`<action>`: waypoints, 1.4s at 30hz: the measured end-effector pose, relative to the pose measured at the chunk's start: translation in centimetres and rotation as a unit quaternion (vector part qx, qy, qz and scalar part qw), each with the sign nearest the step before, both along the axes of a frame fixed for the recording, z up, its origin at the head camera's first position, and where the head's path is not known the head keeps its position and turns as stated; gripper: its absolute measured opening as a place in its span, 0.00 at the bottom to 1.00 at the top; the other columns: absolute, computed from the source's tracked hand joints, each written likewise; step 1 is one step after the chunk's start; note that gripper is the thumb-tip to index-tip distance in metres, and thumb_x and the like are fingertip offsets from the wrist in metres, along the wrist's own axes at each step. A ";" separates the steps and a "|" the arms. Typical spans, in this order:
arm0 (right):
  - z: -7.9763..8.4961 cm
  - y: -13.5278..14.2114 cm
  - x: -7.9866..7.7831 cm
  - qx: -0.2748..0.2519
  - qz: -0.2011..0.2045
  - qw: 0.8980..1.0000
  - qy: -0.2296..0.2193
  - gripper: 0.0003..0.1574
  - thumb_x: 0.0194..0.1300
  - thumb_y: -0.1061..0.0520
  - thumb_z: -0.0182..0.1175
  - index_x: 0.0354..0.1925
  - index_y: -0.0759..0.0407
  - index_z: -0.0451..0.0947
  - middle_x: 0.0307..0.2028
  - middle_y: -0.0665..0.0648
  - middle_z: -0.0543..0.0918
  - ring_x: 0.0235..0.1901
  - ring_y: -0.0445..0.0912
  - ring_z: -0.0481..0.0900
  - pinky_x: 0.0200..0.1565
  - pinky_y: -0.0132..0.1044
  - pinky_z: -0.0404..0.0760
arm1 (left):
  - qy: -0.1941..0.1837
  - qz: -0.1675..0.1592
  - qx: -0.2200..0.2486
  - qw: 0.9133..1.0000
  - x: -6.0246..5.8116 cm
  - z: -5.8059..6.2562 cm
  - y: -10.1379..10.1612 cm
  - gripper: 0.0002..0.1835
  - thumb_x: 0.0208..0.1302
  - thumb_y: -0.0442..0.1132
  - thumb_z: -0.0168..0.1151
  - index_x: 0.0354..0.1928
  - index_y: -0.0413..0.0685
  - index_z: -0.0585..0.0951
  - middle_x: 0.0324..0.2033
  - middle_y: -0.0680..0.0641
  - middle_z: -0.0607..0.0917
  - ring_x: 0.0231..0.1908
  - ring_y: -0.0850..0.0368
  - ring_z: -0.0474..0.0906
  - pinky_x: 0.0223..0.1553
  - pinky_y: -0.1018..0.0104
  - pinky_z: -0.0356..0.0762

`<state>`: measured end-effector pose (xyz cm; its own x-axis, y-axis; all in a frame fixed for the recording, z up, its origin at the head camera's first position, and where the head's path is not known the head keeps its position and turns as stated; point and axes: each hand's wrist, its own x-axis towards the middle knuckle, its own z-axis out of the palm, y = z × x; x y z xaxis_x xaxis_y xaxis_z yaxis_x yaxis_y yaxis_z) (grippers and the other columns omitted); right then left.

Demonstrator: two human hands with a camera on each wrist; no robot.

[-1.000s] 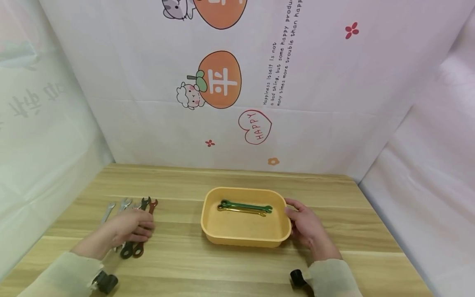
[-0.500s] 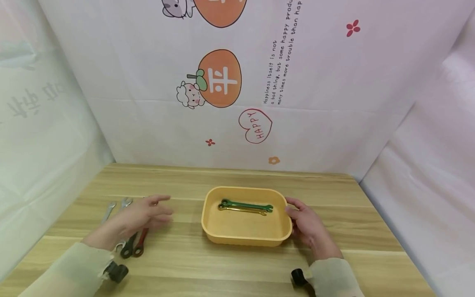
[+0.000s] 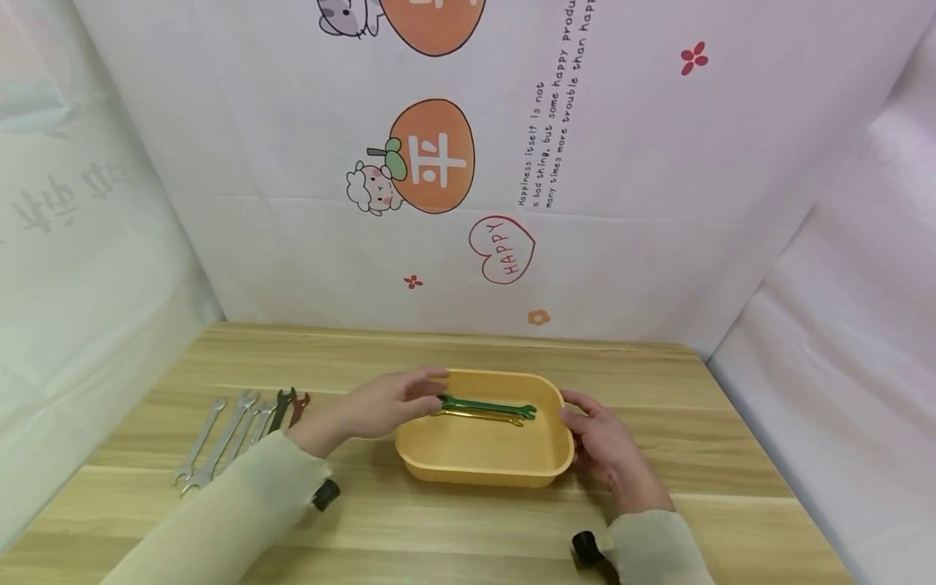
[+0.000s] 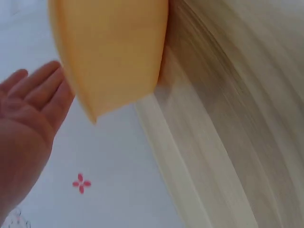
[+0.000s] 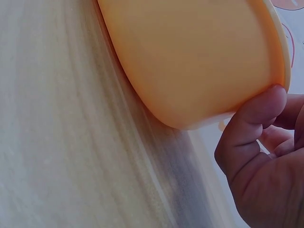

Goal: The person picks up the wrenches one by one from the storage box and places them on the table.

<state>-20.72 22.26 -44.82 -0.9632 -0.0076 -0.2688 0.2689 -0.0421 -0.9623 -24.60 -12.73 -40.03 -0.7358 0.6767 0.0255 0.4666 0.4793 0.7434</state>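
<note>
A yellow plastic basin (image 3: 483,455) sits on the wooden table, with a green wrench (image 3: 490,405) and a gold wrench (image 3: 483,417) lying side by side in it. My left hand (image 3: 387,400) reaches over the basin's left rim, fingers straight; in the left wrist view that left hand (image 4: 28,107) shows a bare palm beside the basin wall (image 4: 114,47). Whether it touches the rim, I cannot tell. On the right side, my right hand (image 3: 603,439) grips the basin's rim; the right wrist view has its thumb (image 5: 259,114) pressed on the wall near the rim.
Left on the table lies a row of wrenches: several silver wrenches (image 3: 223,439), a black wrench (image 3: 281,409) and a red wrench (image 3: 297,408), partly covered by my left sleeve (image 3: 241,504). A printed white cloth (image 3: 621,268) hangs behind the table.
My left hand has moved right, away from the wrench row, to the basin's left rim. The right hand and the basin stay where they were.
</note>
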 end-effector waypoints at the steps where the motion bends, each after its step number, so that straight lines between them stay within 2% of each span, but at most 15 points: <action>1: 0.0 0.0 0.0 -0.002 0.000 1.000 0.000 0.27 0.78 0.57 0.49 0.71 0.55 0.65 0.35 0.63 0.80 0.23 0.45 0.77 0.23 0.36 0.79 | -0.005 -0.014 -0.009 1.000 -0.2 -0.2 0.5 0.33 0.77 0.60 0.43 0.76 0.52 0.61 0.65 0.49 0.75 0.61 0.54 0.73 0.64 0.50 0.67; 6: -0.2 0.0 0.1 -0.004 0.001 1.000 0.001 0.27 0.78 0.57 0.49 0.71 0.55 0.65 0.34 0.63 0.80 0.23 0.45 0.77 0.23 0.35 0.78 | -0.059 -0.037 -0.032 0.997 -1.1 -0.5 2.3 0.37 0.76 0.66 0.22 0.78 0.57 0.59 0.64 0.54 0.76 0.65 0.51 0.69 0.66 0.43 0.61; 10: -0.3 0.1 0.0 -0.006 0.002 1.000 0.002 0.27 0.78 0.57 0.49 0.72 0.55 0.64 0.35 0.64 0.80 0.24 0.45 0.78 0.24 0.36 0.79 | -0.094 -0.040 -0.048 0.994 -1.7 -0.5 3.6 0.41 0.73 0.70 0.17 0.77 0.60 0.61 0.63 0.53 0.77 0.66 0.52 0.66 0.67 0.47 0.61; 13: -0.3 0.1 0.0 -0.005 0.002 1.000 0.001 0.27 0.78 0.58 0.49 0.72 0.55 0.64 0.36 0.65 0.80 0.24 0.45 0.77 0.24 0.35 0.79 | -0.097 -0.031 -0.069 0.992 -2.1 -0.8 4.5 0.42 0.73 0.70 0.17 0.76 0.58 0.63 0.60 0.51 0.79 0.67 0.52 0.66 0.69 0.50 0.58; 19: -0.2 -0.1 0.1 -0.003 0.007 1.000 0.001 0.27 0.78 0.58 0.49 0.72 0.57 0.64 0.38 0.65 0.80 0.24 0.45 0.78 0.24 0.35 0.79 | -0.095 -0.004 -0.098 0.991 -2.2 -1.4 5.7 0.46 0.71 0.72 0.17 0.75 0.52 0.66 0.59 0.48 0.80 0.69 0.50 0.63 0.71 0.49 0.49; 24: 0.0 0.0 0.1 -0.009 0.004 1.000 0.005 0.28 0.78 0.59 0.49 0.72 0.59 0.62 0.35 0.64 0.80 0.24 0.44 0.77 0.23 0.34 0.79 | -0.060 -0.016 -0.118 0.991 -2.1 -1.1 6.2 0.46 0.72 0.70 0.18 0.72 0.48 0.69 0.58 0.45 0.81 0.66 0.50 0.68 0.70 0.54 0.55; 28: 0.3 0.1 0.1 -0.011 0.006 1.000 0.007 0.29 0.78 0.59 0.49 0.73 0.59 0.62 0.35 0.62 0.79 0.24 0.44 0.77 0.23 0.34 0.78 | -0.051 -0.028 -0.138 0.989 -1.9 -0.9 6.4 0.45 0.73 0.70 0.19 0.70 0.48 0.73 0.56 0.45 0.83 0.62 0.51 0.72 0.68 0.55 0.60; 34: 0.4 0.1 0.1 -0.009 0.008 1.000 0.007 0.29 0.78 0.59 0.48 0.73 0.59 0.61 0.35 0.62 0.80 0.24 0.45 0.77 0.23 0.34 0.78 | -0.035 -0.037 -0.151 0.987 -1.7 -1.2 6.5 0.47 0.73 0.71 0.20 0.67 0.44 0.76 0.59 0.49 0.80 0.65 0.53 0.69 0.68 0.57 0.60; 38: 0.4 0.1 0.0 -0.005 0.008 1.000 0.006 0.28 0.78 0.58 0.48 0.73 0.58 0.62 0.37 0.63 0.80 0.25 0.45 0.78 0.24 0.35 0.79 | -0.037 -0.046 -0.156 0.986 -1.5 -1.3 6.5 0.46 0.73 0.70 0.20 0.67 0.45 0.75 0.58 0.50 0.81 0.65 0.52 0.69 0.68 0.55 0.59; 40: 0.3 0.0 0.0 -0.003 0.004 1.000 0.004 0.28 0.78 0.58 0.49 0.72 0.58 0.63 0.38 0.64 0.80 0.25 0.45 0.77 0.24 0.35 0.78 | -0.037 -0.042 -0.155 0.986 -1.5 -1.4 6.5 0.43 0.75 0.69 0.23 0.68 0.47 0.75 0.59 0.51 0.81 0.65 0.53 0.68 0.68 0.55 0.60; 42: 0.2 0.0 0.0 0.000 0.002 1.000 0.003 0.28 0.78 0.58 0.49 0.72 0.58 0.63 0.39 0.64 0.80 0.26 0.45 0.77 0.24 0.34 0.78 | -0.042 -0.039 -0.143 0.988 -1.6 -1.6 6.6 0.37 0.77 0.65 0.33 0.70 0.48 0.73 0.59 0.52 0.80 0.63 0.55 0.71 0.65 0.58 0.64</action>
